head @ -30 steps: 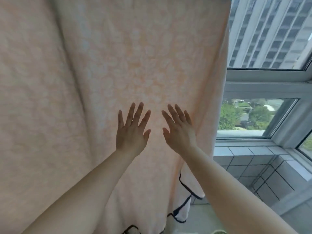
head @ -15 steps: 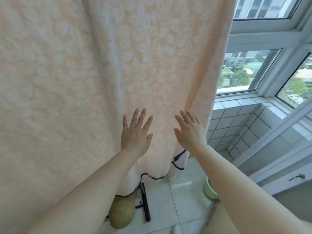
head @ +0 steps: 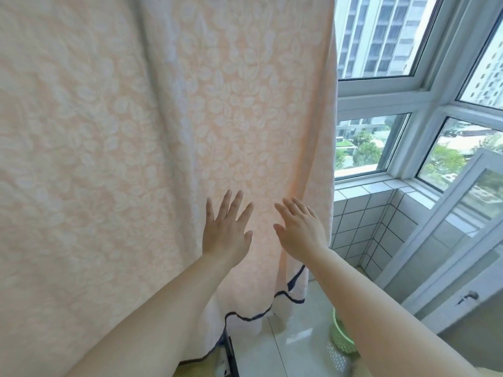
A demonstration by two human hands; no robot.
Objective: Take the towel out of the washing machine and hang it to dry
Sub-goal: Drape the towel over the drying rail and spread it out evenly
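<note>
Daylight from a tiled balcony corner with white-framed windows [head: 381,99] shines through the towel [head: 136,131], a large peach cloth with a pale leaf pattern and a dark scalloped hem, hanging spread out and filling the left and middle of the view. Against its lower right part lie both palms: the left hand [head: 226,229] flat with fingers spread apart, the right hand [head: 300,228] just beside it near the towel's right edge, fingers extended and close together, gripping nothing. Below the hem, on the glossy floor, stands a green basket [head: 340,336]
</note>
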